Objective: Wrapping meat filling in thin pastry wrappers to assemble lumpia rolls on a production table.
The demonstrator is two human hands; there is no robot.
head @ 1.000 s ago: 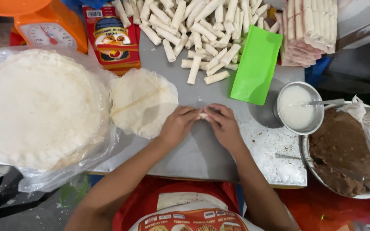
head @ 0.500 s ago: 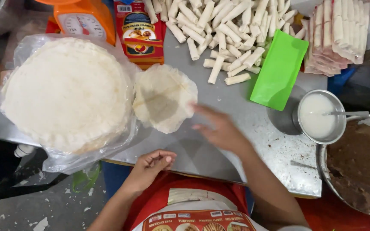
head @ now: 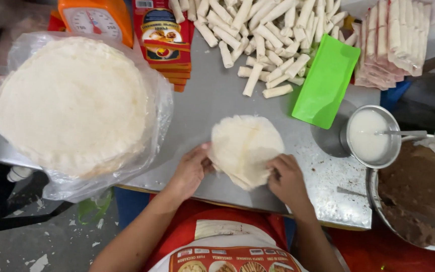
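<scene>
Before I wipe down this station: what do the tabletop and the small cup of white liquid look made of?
Tabletop: seemingly sheet metal, dull grey with a soft sheen and white smears. Small cup: probably steel, going by its shiny silver rim.

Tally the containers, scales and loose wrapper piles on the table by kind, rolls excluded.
Wrapper piles: 2, the big stack in plastic and the small pile that the left hand and right hand touch
Metal cups of white liquid: 1
Bowls of brown filling: 1
Orange scales: 1
Green pouches: 1
Total: 6
</scene>
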